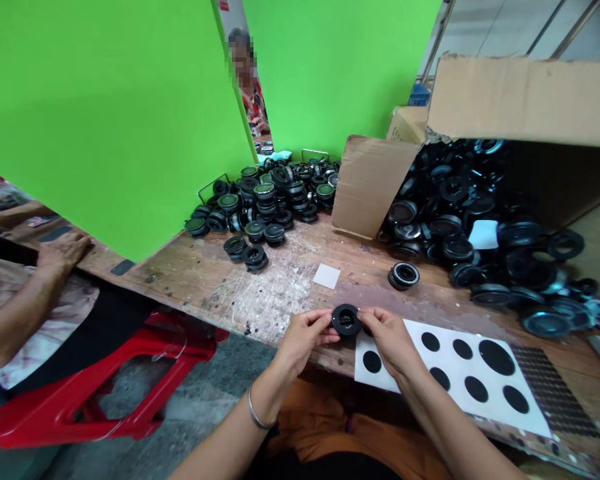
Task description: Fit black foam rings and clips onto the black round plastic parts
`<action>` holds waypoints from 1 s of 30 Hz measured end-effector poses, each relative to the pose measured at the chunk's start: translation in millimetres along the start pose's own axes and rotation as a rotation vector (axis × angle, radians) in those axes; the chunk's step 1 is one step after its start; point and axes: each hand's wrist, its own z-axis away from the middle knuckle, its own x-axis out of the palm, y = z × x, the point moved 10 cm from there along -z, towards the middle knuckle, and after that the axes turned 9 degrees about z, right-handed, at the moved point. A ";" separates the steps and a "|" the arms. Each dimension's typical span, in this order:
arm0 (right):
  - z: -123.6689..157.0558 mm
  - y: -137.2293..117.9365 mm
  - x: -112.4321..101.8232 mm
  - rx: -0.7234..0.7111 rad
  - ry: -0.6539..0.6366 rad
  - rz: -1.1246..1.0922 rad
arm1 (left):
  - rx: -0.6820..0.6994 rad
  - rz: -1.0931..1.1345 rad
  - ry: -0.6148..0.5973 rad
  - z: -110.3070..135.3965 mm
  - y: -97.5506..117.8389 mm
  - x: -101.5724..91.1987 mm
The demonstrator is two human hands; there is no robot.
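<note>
Between my two hands, just above the table's front edge, is a black ring-shaped part (346, 321) with an open centre. My left hand (303, 337) pinches its left rim between thumb and fingers. On the opposite rim, my right hand (384, 333) grips it the same way. A sheet with black round stickers (431, 342) lies under and to the right of my right hand. Beyond the hands, a single round black part with a silvery ring (404, 275) rests on the wood. A small white square (327, 276) lies left of it.
Many round black parts (265, 200) are heaped by the green partition (130, 120). A tipped cardboard box (373, 187) spills more onto the table (190, 267) at right. Dark patterned strips (550, 387) lie beside the sheet. A co-worker's hand (63, 253) and red chair (130, 380) are left.
</note>
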 end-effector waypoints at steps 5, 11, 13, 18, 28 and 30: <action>0.7 -3.8 -1.1 -0.029 0.013 0.033 | 0.005 -0.013 -0.008 1.0 1.9 1.9; 1.9 -7.3 -2.2 -0.083 0.025 0.116 | 0.033 -0.064 0.032 0.0 3.9 -0.8; 1.7 -10.0 -3.6 -0.127 0.039 0.191 | 0.041 -0.087 0.055 -0.8 4.6 -1.8; 8.9 -28.9 -3.2 -0.306 0.090 0.455 | 0.048 -0.118 0.086 -3.1 5.5 -1.5; 6.8 -53.7 11.2 -0.413 -0.055 1.244 | 0.049 -0.165 0.098 -7.2 6.6 -0.4; -8.8 -40.0 9.8 -0.286 -0.195 1.025 | 0.041 -0.169 0.085 -8.4 6.3 0.1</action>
